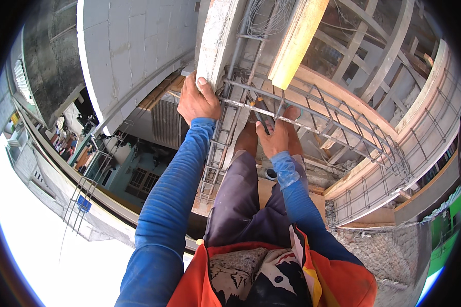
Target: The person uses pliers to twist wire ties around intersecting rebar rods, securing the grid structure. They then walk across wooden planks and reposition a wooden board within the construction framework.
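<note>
My left hand (198, 100) is closed round the near end of a whitish, weathered beam (217, 43); its thumb presses on the end and its fingers go over the left edge. Lower and to the right, my right hand (274, 137) grips a dark-handled hand tool (262, 116) that looks like pliers. The tool's head lies by a steel rebar (246, 106) that crosses in front of my legs. Its jaws are too small to make out. A yellow-faced timber (298, 43) ends just above my right hand.
A rebar cage (348, 130) runs right, along curved wooden formwork (363, 110). Coiled wire (271, 19) lies at the top. A grey block wall (133, 46) stands at the left, above an open drop to a lower level. Wooden braces (389, 51) cross at the upper right.
</note>
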### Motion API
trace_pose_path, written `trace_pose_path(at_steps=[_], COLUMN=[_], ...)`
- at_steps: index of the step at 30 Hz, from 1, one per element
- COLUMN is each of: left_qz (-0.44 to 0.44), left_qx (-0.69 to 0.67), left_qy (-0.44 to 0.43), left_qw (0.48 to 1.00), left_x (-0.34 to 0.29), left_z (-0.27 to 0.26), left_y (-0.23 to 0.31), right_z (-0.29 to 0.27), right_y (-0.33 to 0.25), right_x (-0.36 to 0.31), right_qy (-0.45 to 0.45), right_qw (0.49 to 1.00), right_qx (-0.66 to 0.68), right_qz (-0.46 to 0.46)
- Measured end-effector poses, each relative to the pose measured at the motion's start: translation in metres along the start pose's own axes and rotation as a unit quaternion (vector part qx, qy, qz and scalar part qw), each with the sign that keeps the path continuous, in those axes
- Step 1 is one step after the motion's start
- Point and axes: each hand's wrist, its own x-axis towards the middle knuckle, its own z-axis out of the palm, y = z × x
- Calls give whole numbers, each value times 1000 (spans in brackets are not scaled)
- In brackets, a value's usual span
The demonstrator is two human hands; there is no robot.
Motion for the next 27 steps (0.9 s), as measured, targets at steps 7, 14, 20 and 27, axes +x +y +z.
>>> trace_pose_path(at_steps=[7, 14, 20, 27], left_qz=[7, 16, -21, 4], left_qx=[12, 5, 16, 14], left_qy=[16, 21, -23, 18], left_qw=[1000, 1000, 999, 1000], left_x=[-3, 2, -2, -1], left_z=[3, 6, 1, 5], left_y=[-2, 1, -1, -2], right_z=[-8, 1, -4, 3], right_y=[12, 33, 3, -30], right_x=[1, 1, -8, -22], right_qy=[-239, -346, -100, -14], right_qw=[930, 434, 933, 999], right_qx=[231, 734, 288, 1], right_qz=[157, 392, 191, 45])
